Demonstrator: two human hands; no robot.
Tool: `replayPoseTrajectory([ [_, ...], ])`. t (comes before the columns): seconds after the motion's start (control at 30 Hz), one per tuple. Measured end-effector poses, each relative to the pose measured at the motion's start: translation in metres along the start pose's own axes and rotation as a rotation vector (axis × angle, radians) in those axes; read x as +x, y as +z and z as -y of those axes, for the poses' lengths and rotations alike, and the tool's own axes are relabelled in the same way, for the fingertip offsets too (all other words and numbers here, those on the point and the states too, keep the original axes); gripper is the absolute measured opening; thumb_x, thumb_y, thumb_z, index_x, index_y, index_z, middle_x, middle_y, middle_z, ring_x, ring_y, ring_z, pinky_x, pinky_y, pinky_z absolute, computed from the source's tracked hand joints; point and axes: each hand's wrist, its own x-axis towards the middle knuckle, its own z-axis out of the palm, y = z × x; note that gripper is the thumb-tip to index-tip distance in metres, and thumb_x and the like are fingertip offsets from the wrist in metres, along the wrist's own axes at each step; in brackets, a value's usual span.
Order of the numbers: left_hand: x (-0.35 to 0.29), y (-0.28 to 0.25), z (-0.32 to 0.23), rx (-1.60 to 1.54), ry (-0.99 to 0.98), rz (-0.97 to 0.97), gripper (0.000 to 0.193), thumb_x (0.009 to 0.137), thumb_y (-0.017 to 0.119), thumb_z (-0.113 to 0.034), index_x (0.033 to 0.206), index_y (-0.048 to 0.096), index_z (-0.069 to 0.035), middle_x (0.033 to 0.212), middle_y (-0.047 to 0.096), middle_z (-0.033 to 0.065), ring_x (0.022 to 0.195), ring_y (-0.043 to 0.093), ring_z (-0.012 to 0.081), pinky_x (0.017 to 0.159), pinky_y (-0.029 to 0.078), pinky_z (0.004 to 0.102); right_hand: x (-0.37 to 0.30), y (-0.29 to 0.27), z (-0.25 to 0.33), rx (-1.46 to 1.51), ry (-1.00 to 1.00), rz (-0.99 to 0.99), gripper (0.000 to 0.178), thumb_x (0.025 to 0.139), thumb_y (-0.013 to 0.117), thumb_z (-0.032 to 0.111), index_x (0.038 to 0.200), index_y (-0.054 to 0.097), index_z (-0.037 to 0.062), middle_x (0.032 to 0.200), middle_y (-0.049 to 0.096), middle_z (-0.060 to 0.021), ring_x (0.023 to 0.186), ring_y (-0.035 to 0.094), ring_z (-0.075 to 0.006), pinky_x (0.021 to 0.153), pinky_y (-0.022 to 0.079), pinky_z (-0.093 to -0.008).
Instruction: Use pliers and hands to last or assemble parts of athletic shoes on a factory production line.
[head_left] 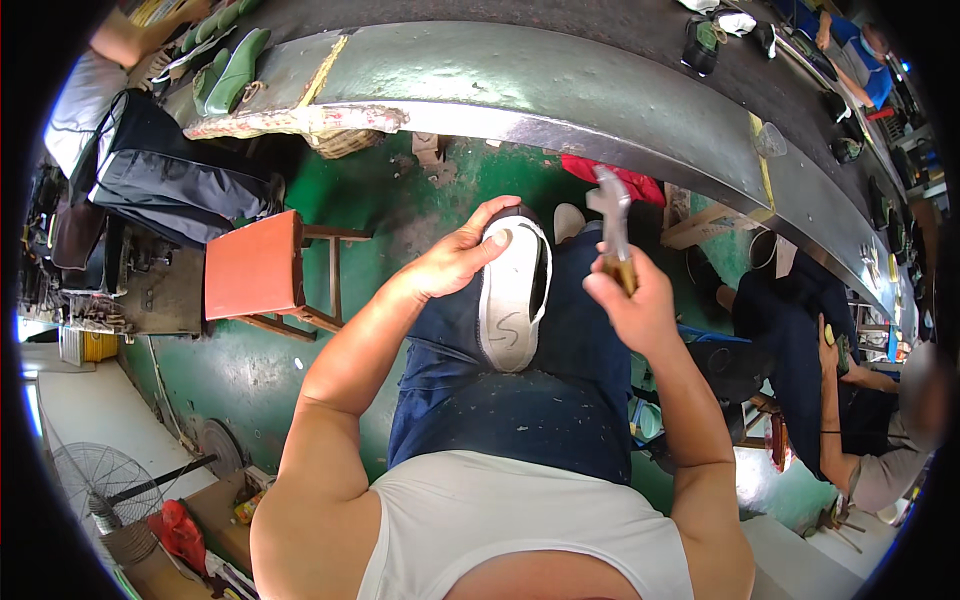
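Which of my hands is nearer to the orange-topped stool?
Left. Your left hand, holding the shoe, is right of the orange-topped stool; your right hand, gripping a metal-headed tool, is farther right.

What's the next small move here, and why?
Probably bring the right hand inward, moving the metal-headed tool toward the shoe: the tool is gripped but held apart, to the shoe's right, while the left hand grips the shoe's far end, thumb on its pale face.

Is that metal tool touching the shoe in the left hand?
Apart: the head view plainly shows a gap between the metal tool and the shoe.
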Motion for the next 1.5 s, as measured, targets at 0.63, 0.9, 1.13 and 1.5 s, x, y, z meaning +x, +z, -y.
replayPoseTrajectory([
  [0.63,0.028,-0.002,-0.006,0.325,-0.211,0.033,0.083,0.086,0.07,-0.02,0.156,0.026,-0.006,0.145,0.046,0.016,0.127,0.049,0.0249,0.106,0.042,0.0356,0.117,0.009,0.006,-0.393,-0.302,0.232,0.027,0.086,0.063,0.003,0.112,0.054,0.0008,0.104,0.073,-0.0143,0.092,0.07,-0.0329,0.081,0.054,-0.0402],
  [0.9,0.021,0.013,-0.012,0.874,0.014,-0.131,0.059,0.097,0.054,-0.025,0.141,0.039,0.01,0.11,0.063,0.0335,0.103,0.063,0.046,0.091,0.049,0.0494,0.128,0.011,0.01,-0.623,-0.515,0.32,0.029,0.086,0.071,0.01,0.11,0.057,0.0032,0.086,0.067,-0.0171,0.079,0.068,-0.0365,0.068,0.052,-0.0416],
  [1.13,0.04,-0.021,-0.004,0.618,-0.028,0.104,0.062,0.088,0.057,-0.005,0.147,0.039,-0.001,0.12,0.065,0.0233,0.108,0.065,0.0313,0.094,0.05,0.0388,0.136,0.018,0.017,-0.487,-0.305,0.295,0.029,0.088,0.072,0.018,0.107,0.057,0.0014,0.086,0.07,-0.0148,0.08,0.069,-0.0294,0.073,0.051,-0.039],
  [1.5,0.052,0.009,0.026,0.229,0.011,-0.078,0.057,0.098,0.064,-0.027,0.145,0.039,-0.007,0.13,0.05,0.0071,0.123,0.047,0.0168,0.107,0.038,0.0315,0.021,-0.019,0.002,-0.044,0.198,0.2,0.031,0.099,0.058,0.023,0.119,0.059,-0.0005,0.092,0.07,-0.0085,0.081,0.067,-0.0138,0.067,0.051,-0.0283],
])
